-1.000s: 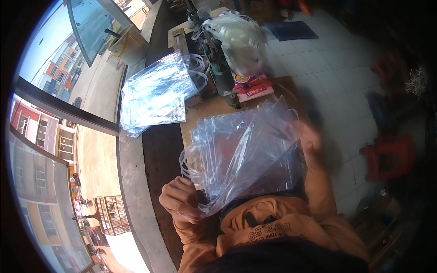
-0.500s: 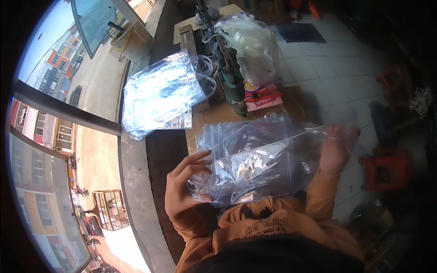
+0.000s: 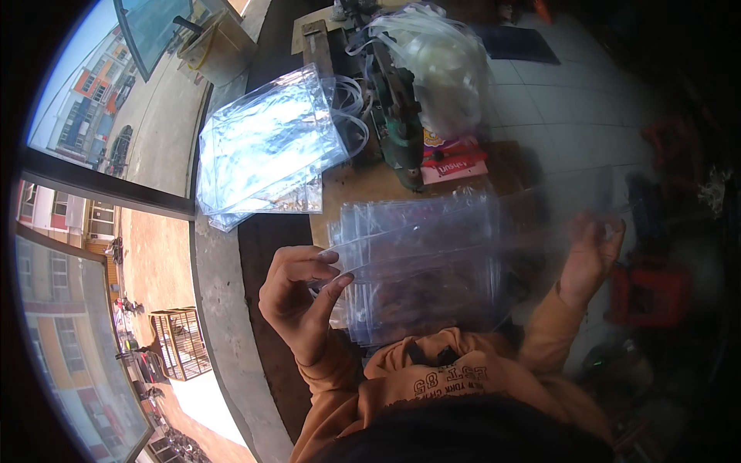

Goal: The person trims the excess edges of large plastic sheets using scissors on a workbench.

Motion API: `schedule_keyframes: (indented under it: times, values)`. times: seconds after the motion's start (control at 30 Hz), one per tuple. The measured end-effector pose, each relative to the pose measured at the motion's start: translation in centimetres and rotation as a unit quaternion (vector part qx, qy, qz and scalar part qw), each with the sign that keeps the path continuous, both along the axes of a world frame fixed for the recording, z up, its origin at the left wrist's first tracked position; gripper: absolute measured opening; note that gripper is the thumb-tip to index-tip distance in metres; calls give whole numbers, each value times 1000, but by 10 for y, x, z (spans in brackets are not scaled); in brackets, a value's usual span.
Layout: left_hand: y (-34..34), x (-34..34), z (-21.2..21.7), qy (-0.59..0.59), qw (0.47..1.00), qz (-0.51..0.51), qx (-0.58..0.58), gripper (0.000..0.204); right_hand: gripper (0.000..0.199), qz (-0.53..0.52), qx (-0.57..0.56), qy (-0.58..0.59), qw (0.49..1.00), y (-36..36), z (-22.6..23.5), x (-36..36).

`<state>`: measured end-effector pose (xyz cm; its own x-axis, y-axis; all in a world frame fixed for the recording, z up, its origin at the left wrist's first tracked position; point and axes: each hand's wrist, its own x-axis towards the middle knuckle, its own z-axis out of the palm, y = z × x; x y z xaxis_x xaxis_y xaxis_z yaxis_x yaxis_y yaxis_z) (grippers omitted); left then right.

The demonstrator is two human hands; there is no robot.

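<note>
Between my hands a thin clear plastic sheet point(image 3: 432, 231) is stretched sideways; its edges are hard to make out. My left hand point(image 3: 301, 297) pinches its left end between thumb and fingers. On the right, my right hand point(image 3: 590, 258) has its fingers curled on the other end, where the plastic is blurred. Below the sheet a stack of clear plastic pieces point(image 3: 421, 305) lies on the wooden table point(image 3: 328, 231), close to my body.
Shiny clear plastic bags point(image 3: 266, 147) with looped handles lie at the far left. A green sewing-machine-like metal device point(image 3: 397, 139) stands behind the stack. Beside it are a red-and-pink packet point(image 3: 455, 166) and a full, whitish plastic bag point(image 3: 440, 69). A red stool point(image 3: 648, 293) stands on the tiled floor.
My left hand has shifted left and closed from spread fingers into a pinch. My right hand has moved slightly right. The sheet has narrowed into a stretched band, uncovering more of the stack.
</note>
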<state>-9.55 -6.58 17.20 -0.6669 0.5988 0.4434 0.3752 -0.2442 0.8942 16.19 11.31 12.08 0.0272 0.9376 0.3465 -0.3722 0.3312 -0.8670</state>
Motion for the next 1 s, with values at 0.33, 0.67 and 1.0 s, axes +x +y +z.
schedule_keyframes:
  times: [0.33, 0.67, 1.0]
  values:
    - [13, 12, 13, -113, 991, 9, 72, 41, 20, -48, -54, -44, 996, 3, 6, 0]
    - [2, 7, 3, -122, 991, 2, 50, 15, 26, -18, -74, -136, 988, -9, 21, 6]
    - [-114, -19, 30, 173, 895, 400, 99, 7, 34, 221, 9, -379, 899, -25, 11, -18]
